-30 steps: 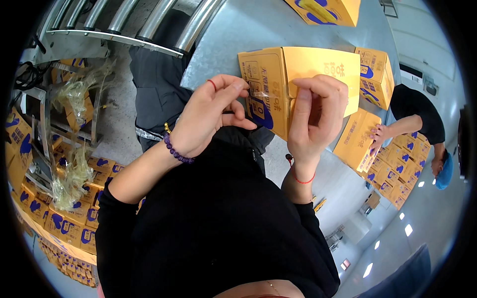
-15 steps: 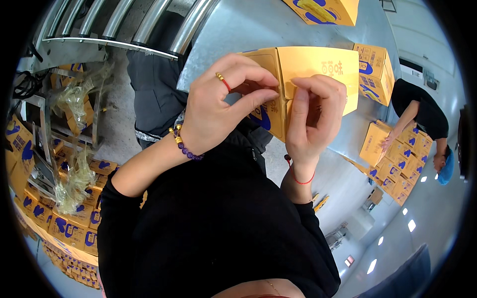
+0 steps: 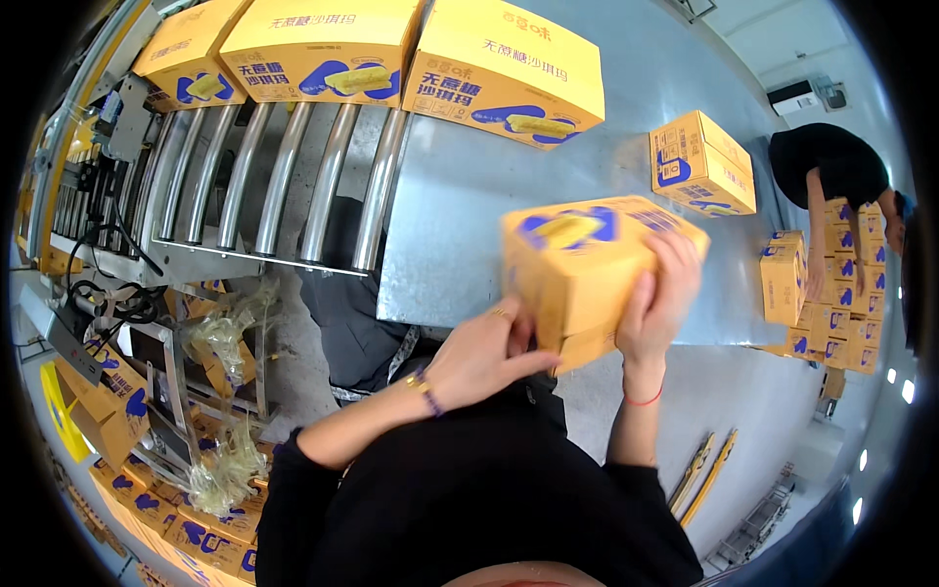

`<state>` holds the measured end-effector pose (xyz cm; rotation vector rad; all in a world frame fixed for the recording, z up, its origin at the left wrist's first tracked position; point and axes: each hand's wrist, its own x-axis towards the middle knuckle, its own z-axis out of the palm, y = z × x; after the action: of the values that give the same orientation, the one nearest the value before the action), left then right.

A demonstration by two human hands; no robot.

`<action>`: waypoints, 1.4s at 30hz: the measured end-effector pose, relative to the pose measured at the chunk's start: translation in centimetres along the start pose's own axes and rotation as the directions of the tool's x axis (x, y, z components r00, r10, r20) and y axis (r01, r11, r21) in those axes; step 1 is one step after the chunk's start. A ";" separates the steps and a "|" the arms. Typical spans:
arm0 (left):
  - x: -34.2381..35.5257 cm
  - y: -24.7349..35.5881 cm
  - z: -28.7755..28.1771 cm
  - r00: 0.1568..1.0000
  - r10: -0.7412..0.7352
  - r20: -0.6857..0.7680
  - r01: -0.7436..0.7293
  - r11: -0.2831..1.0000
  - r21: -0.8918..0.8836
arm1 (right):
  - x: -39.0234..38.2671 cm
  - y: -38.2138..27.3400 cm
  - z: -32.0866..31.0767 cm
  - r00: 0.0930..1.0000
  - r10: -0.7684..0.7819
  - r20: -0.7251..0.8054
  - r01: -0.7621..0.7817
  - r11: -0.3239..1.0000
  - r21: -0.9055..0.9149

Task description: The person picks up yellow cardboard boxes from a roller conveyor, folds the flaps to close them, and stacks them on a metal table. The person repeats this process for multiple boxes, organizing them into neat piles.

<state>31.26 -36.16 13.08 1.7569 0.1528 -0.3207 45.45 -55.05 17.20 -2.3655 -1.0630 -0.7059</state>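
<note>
A yellow cardboard box (image 3: 577, 284) with blue patches is tilted between my hands over the near edge of the metal table (image 3: 445, 225). Its outline is slightly blurred. My left hand (image 3: 494, 352) grips the lower left corner, thumb along the bottom edge. On the box's right side, my right hand (image 3: 660, 293) is wrapped around it, fingers over the top edge. Behind it on the table stands a smaller-looking yellow box (image 3: 702, 164). A large yellow box (image 3: 504, 73) lies farther back, by the end of the rollers.
A roller conveyor (image 3: 284, 186) joins the table at the left, bearing more yellow boxes (image 3: 318, 49). Below it are a metal frame, clear plastic film (image 3: 230, 470) and stacked boxes (image 3: 210, 523). At the right, another person (image 3: 831, 166) bends over a box (image 3: 782, 284) beside a stack.
The box has turned so its printed side faces up. My right hand has shifted to its right side, my left to its lower corner. The conveyor boxes have come into view.
</note>
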 end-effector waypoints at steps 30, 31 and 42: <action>-24.1 -27.2 -29.3 0.561 0.187 -0.807 0.752 0.293 0.591 | 12.4 -5.5 6.1 0.840 -0.384 0.384 0.298 0.917 0.266; -23.8 -27.9 -30.3 0.534 0.112 -0.838 0.792 0.282 0.542 | 11.1 -4.8 7.1 0.837 -0.348 0.422 0.300 0.937 0.179; -25.5 -31.6 -30.9 0.524 0.305 -0.795 0.740 0.300 0.603 | 0.3 0.6 -5.6 0.765 0.026 0.644 -0.100 0.992 0.078</action>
<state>2.30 2.49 -3.34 3.0217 1.2448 0.3924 44.56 -58.50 21.53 -2.5866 -1.2266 0.2344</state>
